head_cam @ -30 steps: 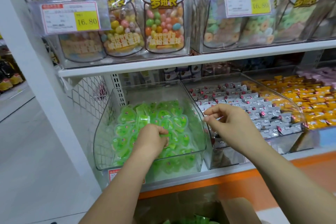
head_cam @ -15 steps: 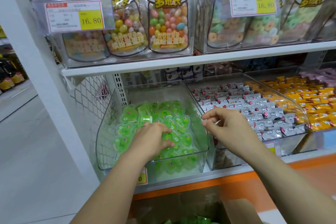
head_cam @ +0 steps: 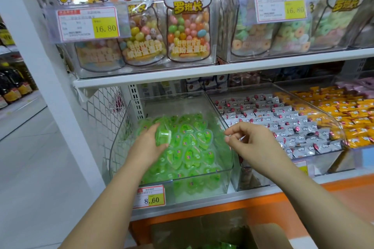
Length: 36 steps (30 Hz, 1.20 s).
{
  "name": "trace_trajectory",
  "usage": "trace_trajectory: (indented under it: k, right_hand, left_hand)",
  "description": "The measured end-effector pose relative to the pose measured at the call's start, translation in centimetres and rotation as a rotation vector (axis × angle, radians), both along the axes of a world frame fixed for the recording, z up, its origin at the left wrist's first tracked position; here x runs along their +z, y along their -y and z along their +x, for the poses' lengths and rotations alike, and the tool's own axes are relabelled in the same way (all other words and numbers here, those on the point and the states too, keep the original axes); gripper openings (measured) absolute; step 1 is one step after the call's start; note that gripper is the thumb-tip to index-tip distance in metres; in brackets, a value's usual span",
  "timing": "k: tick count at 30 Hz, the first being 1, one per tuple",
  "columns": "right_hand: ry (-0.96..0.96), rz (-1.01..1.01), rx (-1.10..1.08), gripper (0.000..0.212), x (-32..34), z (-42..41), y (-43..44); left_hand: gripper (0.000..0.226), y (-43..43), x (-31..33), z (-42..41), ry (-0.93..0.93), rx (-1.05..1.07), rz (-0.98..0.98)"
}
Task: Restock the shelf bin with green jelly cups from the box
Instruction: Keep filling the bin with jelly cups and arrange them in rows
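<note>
Left hand (head_cam: 148, 147) gripped one jelly cup (head_cam: 163, 137) above the roughly half-full shelf bin (head_cam: 116, 153). Right hand (head_cam: 257, 144) hovered empty, fingers (head_cam: 235, 128) loosely curled. Box (head_cam: 265, 234) below showed more green, so likely plenty left!

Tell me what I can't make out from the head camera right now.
All head view.
Box: cut off by the bottom edge; cups left inside mostly unseen.
Right hand: whether its curled fingers pinch anything is too small to tell.
Bin: cups under the left hand and its held jelly cup are hidden.
Price tag: small print blurred.
</note>
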State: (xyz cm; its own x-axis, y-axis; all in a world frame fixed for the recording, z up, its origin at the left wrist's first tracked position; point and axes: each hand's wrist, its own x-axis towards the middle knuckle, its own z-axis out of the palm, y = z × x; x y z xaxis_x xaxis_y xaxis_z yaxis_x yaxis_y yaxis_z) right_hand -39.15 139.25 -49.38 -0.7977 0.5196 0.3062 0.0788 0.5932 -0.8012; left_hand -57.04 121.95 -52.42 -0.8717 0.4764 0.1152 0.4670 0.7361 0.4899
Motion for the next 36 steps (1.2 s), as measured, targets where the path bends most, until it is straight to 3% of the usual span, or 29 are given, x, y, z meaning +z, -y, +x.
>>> trace_trajectory:
  k: [7, 12, 16, 22, 24, 27, 30, 32, 36]
  right_hand:
    - [0.001, 0.005, -0.004, 0.012, -0.2, -0.5, -0.1]
    - [-0.001, 0.008, -0.007, 0.013, -0.2, -0.4, -0.1]
    - [-0.110, 0.072, -0.020, 0.016, 0.3, -0.2, 0.4]
    - [-0.138, 0.154, 0.213, 0.054, 0.7, 0.3, 2.1]
    - [-0.152, 0.184, 0.170, 0.053, 0.7, 0.5, 2.0]
    - [-0.153, 0.207, 0.121, 0.044, 1.1, 0.8, 1.7]
    - [-0.125, 0.159, 0.106, 0.036, 1.1, 0.8, 1.2]
    - [-0.099, 0.162, 0.087, 0.032, 0.9, 0.8, 0.9]
    - [-0.046, 0.168, -0.020, 0.022, 0.5, 0.9, 0.1]
  left_hand:
    - [0.043, -1.0, 0.6, 0.0, 0.057, -0.135, 0.079]
    - [0.024, -1.3, 1.0, 0.8, -0.036, -0.122, 0.105]
    - [0.025, -1.9, 3.5, 2.6, -0.115, -0.157, 0.368]
    - [0.022, -4.3, 4.4, 7.2, 0.238, -0.244, 0.561]
    - [0.024, -4.5, 4.3, 7.7, 0.351, -0.254, 0.587]
    - [0.030, -4.3, 4.4, 8.2, 0.701, -0.359, 0.675]
    - [0.020, -4.5, 4.3, 7.9, 0.863, -0.385, 0.771]
    - [0.024, -4.8, 3.9, 7.3, 0.850, -0.343, 0.794]
    - [0.024, -5.7, 2.2, 5.7, 0.530, -0.267, 0.567]
